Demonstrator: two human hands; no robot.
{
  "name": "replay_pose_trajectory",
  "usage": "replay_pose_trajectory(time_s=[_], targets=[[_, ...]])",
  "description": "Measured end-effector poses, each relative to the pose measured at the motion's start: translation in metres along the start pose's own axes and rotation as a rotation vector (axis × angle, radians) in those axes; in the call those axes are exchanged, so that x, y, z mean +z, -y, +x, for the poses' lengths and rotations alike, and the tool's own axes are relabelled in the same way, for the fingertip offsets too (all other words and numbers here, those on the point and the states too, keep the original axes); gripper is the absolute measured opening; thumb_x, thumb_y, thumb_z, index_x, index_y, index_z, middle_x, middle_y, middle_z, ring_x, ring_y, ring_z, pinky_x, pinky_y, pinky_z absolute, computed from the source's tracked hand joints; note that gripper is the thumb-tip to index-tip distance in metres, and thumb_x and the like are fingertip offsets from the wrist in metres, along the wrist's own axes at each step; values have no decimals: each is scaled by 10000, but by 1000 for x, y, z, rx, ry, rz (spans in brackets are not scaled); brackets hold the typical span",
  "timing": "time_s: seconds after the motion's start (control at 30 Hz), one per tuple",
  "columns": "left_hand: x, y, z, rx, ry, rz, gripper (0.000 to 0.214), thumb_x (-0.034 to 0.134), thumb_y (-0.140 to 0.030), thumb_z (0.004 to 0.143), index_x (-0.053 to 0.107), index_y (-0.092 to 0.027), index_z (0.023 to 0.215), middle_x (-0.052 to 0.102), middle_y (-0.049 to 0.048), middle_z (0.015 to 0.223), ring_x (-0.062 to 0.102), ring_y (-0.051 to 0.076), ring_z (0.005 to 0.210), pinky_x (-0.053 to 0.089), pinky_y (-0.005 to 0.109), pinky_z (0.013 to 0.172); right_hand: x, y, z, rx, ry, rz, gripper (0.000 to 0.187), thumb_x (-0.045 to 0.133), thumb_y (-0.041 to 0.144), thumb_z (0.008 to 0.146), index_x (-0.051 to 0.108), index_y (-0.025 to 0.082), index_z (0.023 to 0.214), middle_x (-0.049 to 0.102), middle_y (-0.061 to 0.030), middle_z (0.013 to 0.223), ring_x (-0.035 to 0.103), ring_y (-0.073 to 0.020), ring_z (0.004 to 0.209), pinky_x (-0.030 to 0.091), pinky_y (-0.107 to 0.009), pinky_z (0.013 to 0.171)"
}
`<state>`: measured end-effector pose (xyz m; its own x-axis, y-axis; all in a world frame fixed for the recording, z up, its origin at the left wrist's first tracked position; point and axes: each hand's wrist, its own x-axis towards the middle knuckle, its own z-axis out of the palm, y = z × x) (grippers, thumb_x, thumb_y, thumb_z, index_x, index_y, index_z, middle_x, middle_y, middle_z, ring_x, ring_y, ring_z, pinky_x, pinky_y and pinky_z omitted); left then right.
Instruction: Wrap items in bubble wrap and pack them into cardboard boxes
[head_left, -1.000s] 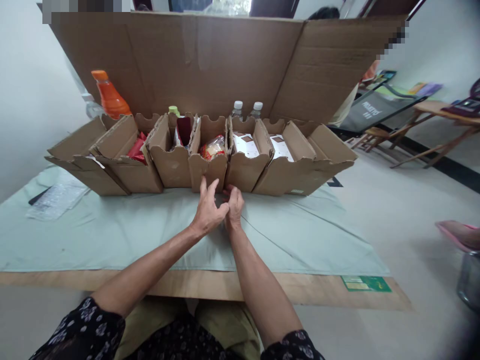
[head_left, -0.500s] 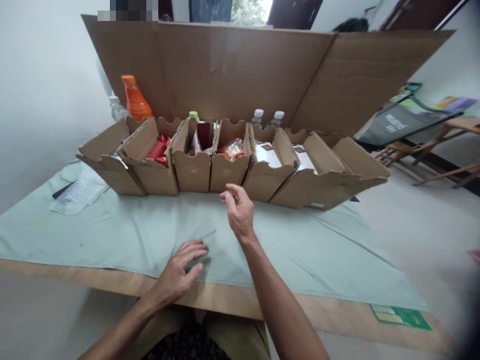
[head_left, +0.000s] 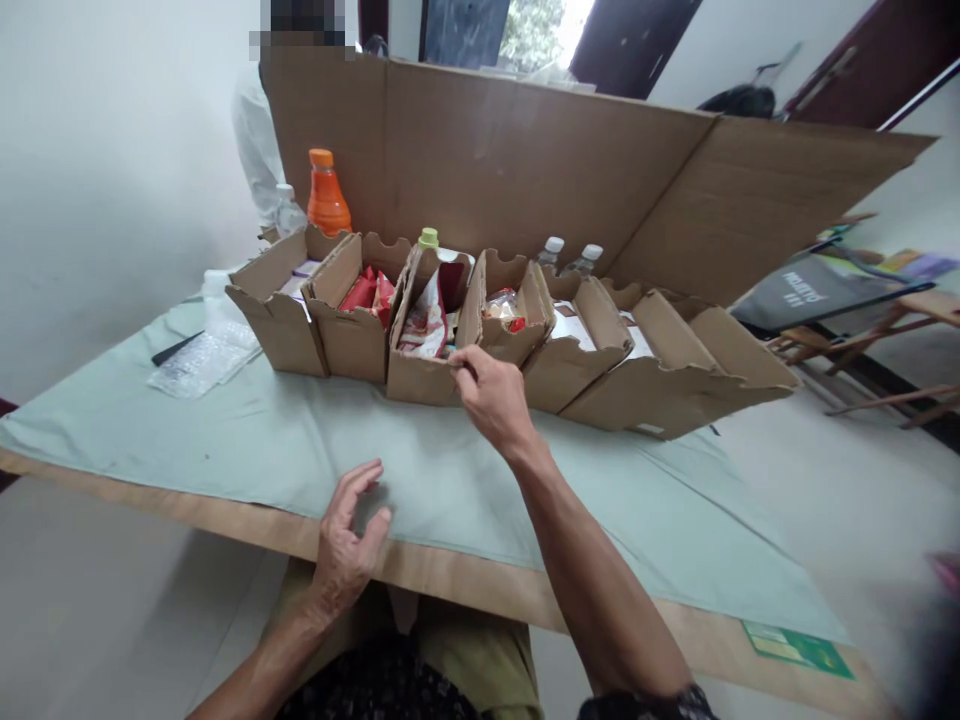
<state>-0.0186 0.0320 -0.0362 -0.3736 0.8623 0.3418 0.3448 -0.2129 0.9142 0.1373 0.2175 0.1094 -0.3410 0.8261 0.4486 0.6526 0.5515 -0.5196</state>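
A row of several open cardboard boxes (head_left: 349,340) stands on a pale green cloth (head_left: 225,440). They hold red packets (head_left: 367,292), snack bags (head_left: 504,308) and white cartons (head_left: 576,325). My right hand (head_left: 491,395) reaches to the front rim where the third box (head_left: 420,380) meets the fourth. Its fingers are curled in a pinch on that rim. My left hand (head_left: 349,545) rests near the table's front edge (head_left: 450,575), with its fingers apart and nothing in it.
A tall folded cardboard sheet (head_left: 525,160) stands behind the boxes. An orange bottle (head_left: 328,195), a green-capped bottle (head_left: 428,238) and two clear bottles (head_left: 551,250) stand behind them. Plastic wrap (head_left: 202,355) lies at the left. A person in white (head_left: 255,140) stands behind. Folding furniture (head_left: 825,290) stands at the right.
My hands were together in front of the boxes and have separated. The left drew back to the table's front edge. The right went forward to the box rim. My view shifted left.
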Motion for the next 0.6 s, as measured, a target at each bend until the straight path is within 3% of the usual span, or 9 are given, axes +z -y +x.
replay_pose_trajectory(time_s=[0.2,0.27,0.33,0.4,0.47,0.53,0.6], targets=[[-16,-3,6,-74,-134,-102,554,676,-354,919,535,-221,1438,586,148,1455,607,287,1301,529,451,1075,-48,30,-108,-187,6,85,205,558,187,958,732,287,1000,786,-5,843,705,-192,706,518,-319,696],[-19,-6,13,-64,-171,-143,605,712,-374,893,524,-236,1452,584,146,1461,596,296,1330,534,436,1067,-70,25,-135,-198,10,145,229,593,167,941,727,316,1052,786,7,848,708,-190,695,542,-326,676],[-21,-8,18,-44,-165,-168,654,742,-405,868,517,-250,1463,574,145,1481,587,308,1349,539,435,1063,-92,9,-156,-110,-34,173,243,634,178,919,735,348,1060,788,4,866,722,-203,710,566,-339,666],[-21,-12,20,-34,-118,-183,703,754,-433,857,497,-259,1488,543,145,1529,554,325,1393,521,453,1097,-112,-15,-175,62,-169,165,243,663,218,915,748,377,1079,796,-22,946,748,-233,790,593,-365,707],[-19,-18,19,-41,-42,-195,747,752,-446,858,464,-268,1523,499,137,1584,501,343,1451,482,479,1151,-127,-39,-192,194,-282,230,385,684,292,926,683,414,1291,781,-56,1170,765,-267,952,618,-396,785],[-17,-26,13,-80,79,-192,761,746,-455,861,459,-266,1539,489,124,1603,474,362,1474,445,504,1189,-138,-58,-211,233,-234,339,651,699,387,930,473,419,1539,662,-84,1441,721,-296,1171,626,-414,876],[-14,-32,4,-135,213,-169,732,742,-477,856,512,-244,1511,553,124,1548,508,384,1442,440,517,1193,-142,-72,-232,237,-67,374,790,700,456,926,350,359,1627,551,-97,1569,631,-318,1335,613,-401,959]])
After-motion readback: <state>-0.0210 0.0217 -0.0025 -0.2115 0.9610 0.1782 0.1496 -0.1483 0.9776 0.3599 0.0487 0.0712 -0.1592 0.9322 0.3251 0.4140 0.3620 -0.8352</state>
